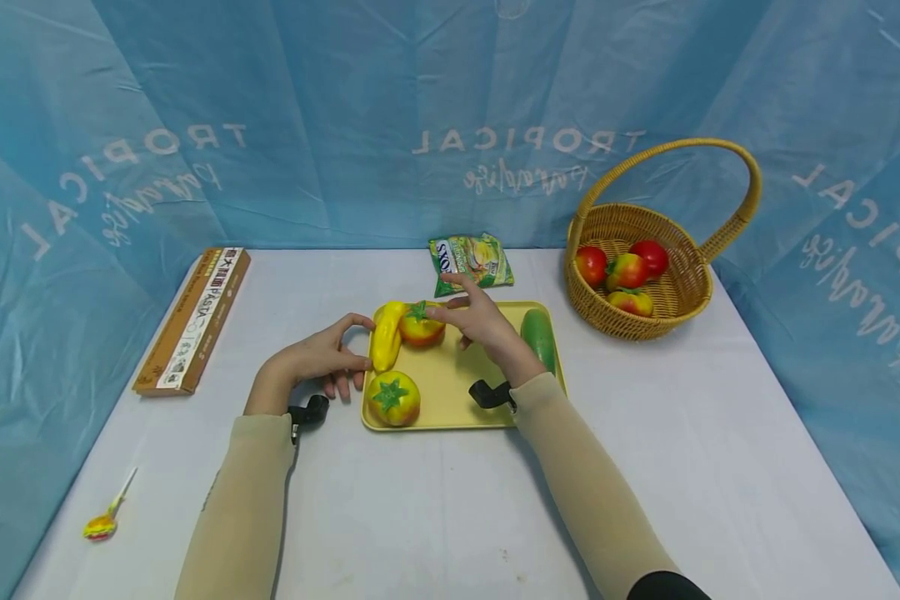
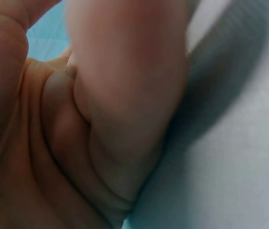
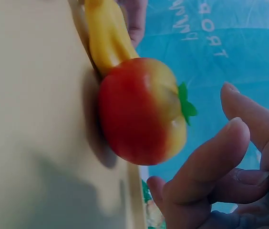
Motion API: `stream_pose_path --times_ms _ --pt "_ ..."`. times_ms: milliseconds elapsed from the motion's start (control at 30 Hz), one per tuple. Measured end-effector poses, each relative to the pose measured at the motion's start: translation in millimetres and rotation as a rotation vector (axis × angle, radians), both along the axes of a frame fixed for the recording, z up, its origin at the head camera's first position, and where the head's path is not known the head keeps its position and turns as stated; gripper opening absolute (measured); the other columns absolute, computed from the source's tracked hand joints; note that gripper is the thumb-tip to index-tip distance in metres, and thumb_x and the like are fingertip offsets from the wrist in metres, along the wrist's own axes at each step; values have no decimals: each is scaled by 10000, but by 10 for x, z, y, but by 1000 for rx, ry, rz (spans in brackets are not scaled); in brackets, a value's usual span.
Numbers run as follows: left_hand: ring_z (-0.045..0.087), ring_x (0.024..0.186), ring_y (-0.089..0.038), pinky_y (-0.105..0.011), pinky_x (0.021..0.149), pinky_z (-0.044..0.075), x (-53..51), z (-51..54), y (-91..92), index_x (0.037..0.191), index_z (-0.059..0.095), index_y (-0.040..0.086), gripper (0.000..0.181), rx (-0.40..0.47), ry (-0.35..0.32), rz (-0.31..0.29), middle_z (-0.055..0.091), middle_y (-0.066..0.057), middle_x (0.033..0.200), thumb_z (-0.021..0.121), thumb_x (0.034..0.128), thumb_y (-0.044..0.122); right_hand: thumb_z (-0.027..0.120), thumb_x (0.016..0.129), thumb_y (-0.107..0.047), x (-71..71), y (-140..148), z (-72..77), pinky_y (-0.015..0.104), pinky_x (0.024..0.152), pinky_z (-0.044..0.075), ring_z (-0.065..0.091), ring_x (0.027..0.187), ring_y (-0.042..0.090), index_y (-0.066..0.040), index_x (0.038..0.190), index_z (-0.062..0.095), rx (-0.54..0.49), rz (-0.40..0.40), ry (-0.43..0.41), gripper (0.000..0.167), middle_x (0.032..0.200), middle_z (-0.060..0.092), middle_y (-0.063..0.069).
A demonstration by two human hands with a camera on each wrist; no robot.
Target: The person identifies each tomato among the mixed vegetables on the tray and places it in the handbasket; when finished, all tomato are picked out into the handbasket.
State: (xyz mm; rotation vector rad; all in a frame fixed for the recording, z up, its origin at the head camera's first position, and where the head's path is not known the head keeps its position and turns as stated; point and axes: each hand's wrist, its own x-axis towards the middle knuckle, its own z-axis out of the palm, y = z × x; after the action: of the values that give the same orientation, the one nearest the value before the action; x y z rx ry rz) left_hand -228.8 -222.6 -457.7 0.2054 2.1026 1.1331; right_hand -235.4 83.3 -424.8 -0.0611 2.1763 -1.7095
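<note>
Taking the pale yellow tray (image 1: 457,396) as a clock seen from the head camera, the yellow banana (image 1: 387,337) lies at about ten o'clock along the near-vertical rim there, with a round fruit (image 1: 423,332) just inside it towards eleven. The main risk, in my judgement, is crowding: the two lie so close, touching or nearly so, that a push on one would probably shift the other, and the smooth round fruit could roll towards the bare middle. A leftward nudge could tip the banana over the rim, and a careless low sweep might knock the second round fruit (image 1: 394,407) at eight. The left hand (image 1: 318,358) comes in from nine o'clock, thumb and forefinger set wide apart at the banana's outer side; whether they press it or only the rim, I cannot tell, and the left wrist view shows little but palm and fingers. The right hand (image 1: 487,325) reaches in from four o'clock, its fingers loosely spread over the round fruit and, by the right wrist view, clear of it and holding nothing. The banana's long axis runs from between twelve and one down to between six and seven, its upper end bending slightly towards one. The round fruit has no clear long axis; its green leafy cap faces up.
</note>
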Motion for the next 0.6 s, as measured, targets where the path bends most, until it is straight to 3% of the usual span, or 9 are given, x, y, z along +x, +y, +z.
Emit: stream_pose_path --times_ms 233,600 --pt "708 548 -188 -299 537 601 -5 -15 -9 1553 242 289 741 0 2 -4 779 -109 837 733 1002 364 798 964 -360 -11 -44 -92 255 484 490 456 558 168 -303 1621 393 15 18 -36 774 1523 523 213" --pt "707 545 -185 -298 539 602 -8 1 -3 1555 238 287 743 3 1 -8 779 -106 836 731 1003 357 791 971 -343 2 -75 -142 251 489 493 415 473 135 -279 1624 390 21 46 -39 769 1543 466 247"
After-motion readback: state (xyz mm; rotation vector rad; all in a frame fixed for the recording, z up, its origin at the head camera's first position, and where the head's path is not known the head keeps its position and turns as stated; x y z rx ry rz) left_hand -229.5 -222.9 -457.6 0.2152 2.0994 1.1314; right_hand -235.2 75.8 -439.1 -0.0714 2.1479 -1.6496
